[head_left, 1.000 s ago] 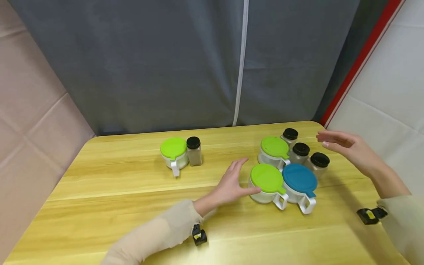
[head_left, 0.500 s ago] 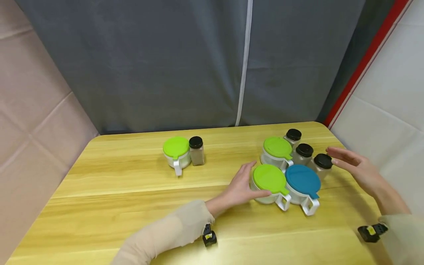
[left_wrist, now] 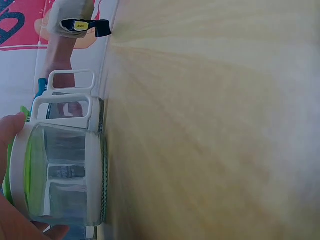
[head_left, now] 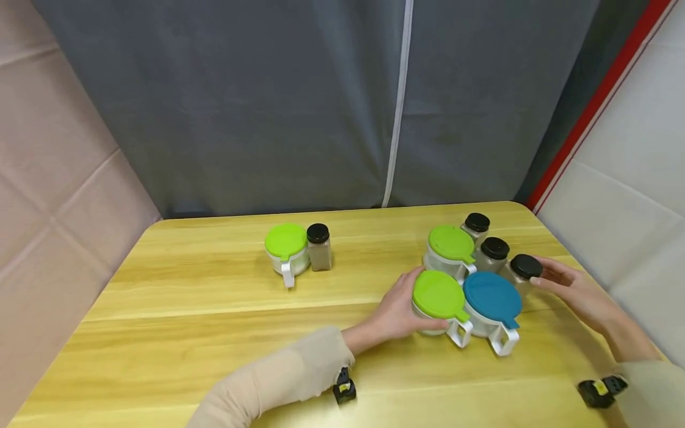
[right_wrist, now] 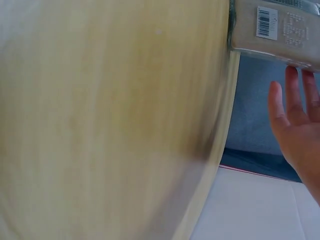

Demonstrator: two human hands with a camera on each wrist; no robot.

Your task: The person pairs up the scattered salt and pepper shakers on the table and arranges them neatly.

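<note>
- Six containers stood upright, crowded on the right of the tabletop (head_left: 214, 362), with my hands on opposite sides of them.
- My left grip (head_left: 398, 309) was curled round the near green-lidded pot (head_left: 439, 294), thumb across the front and fingers round its left side.
- My right grip (head_left: 580, 294) was only loosely bent, fingertips against the side of the nearest black-capped jar (head_left: 526, 267) and not wrapped round it. I could not tell whether the thumb touched.
- That jar seemed the likeliest to topple: it was narrow, and a push from one side alone could have tipped it towards the blue-lidded pot (head_left: 492, 294) just beside it.
- On the left, my thumb lay at the lid's rim, so a lift taking its weight there might have sprung the lid loose.
- The near pot's handle (head_left: 461, 333) jutted close to the blue-lidded one; a twist could have caught them together.
- Any careless shove would probably have run on into the far green-lidded pot (head_left: 451, 244) and the middle black-capped jar (head_left: 493, 249), since so little room lay between them.
- The left-hand green-lidded pot (head_left: 286, 241) and its neighbouring jar (head_left: 320, 249) stood well apart, safe from such a knock.
</note>
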